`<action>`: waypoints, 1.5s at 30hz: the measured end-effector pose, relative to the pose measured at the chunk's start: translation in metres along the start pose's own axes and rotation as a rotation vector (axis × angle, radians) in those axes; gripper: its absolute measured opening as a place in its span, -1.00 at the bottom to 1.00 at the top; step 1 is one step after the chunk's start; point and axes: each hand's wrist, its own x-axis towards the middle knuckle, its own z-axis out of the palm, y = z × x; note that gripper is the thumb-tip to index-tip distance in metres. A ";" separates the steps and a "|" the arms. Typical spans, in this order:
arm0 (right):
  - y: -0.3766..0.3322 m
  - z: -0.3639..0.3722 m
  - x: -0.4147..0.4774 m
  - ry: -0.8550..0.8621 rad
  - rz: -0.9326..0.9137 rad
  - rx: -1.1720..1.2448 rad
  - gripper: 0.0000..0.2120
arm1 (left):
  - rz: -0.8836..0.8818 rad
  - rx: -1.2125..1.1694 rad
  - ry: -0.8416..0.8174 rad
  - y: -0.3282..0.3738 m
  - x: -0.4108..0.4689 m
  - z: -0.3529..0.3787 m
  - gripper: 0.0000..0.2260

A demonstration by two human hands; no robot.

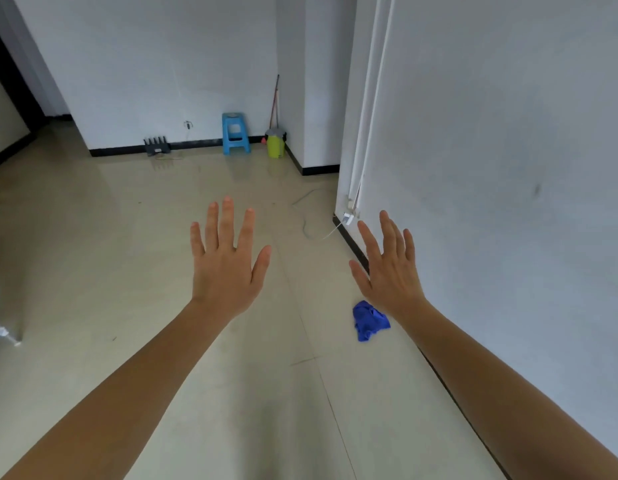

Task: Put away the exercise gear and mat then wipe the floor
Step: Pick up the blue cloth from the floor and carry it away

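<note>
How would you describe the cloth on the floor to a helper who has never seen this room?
Find the long white wall on the right and follow its black baseboard along the floor. Near it lies a crumpled cloth. It is deep blue and soft, unlike the light-blue plastic stool and yellow-green bin standing far off by the back wall.

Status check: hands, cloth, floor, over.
Left hand open, empty. Right hand open, empty. Crumpled blue cloth on tiled floor beside wall, not held. White cable lying loose ahead.
</note>
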 end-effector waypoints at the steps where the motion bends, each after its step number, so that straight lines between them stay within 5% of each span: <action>1: 0.005 0.010 0.019 -0.013 0.025 -0.012 -0.35 | 0.016 -0.023 -0.015 -0.005 0.024 0.015 -0.40; 16: 0.179 0.155 0.129 -0.008 0.558 -0.112 -0.35 | 0.482 -0.151 -0.233 0.094 0.315 0.280 -0.42; 28: 0.329 0.310 0.251 -0.252 0.842 0.009 -0.34 | 0.674 -0.145 -0.449 0.217 0.499 0.482 -0.39; 39: 0.367 0.452 0.245 -0.388 1.166 0.040 -0.45 | 0.960 -0.162 -0.689 0.291 0.525 0.679 -0.39; 45: 0.367 0.612 0.190 -0.517 1.325 0.090 -0.50 | 1.057 -0.220 -0.825 0.310 0.458 0.860 -0.44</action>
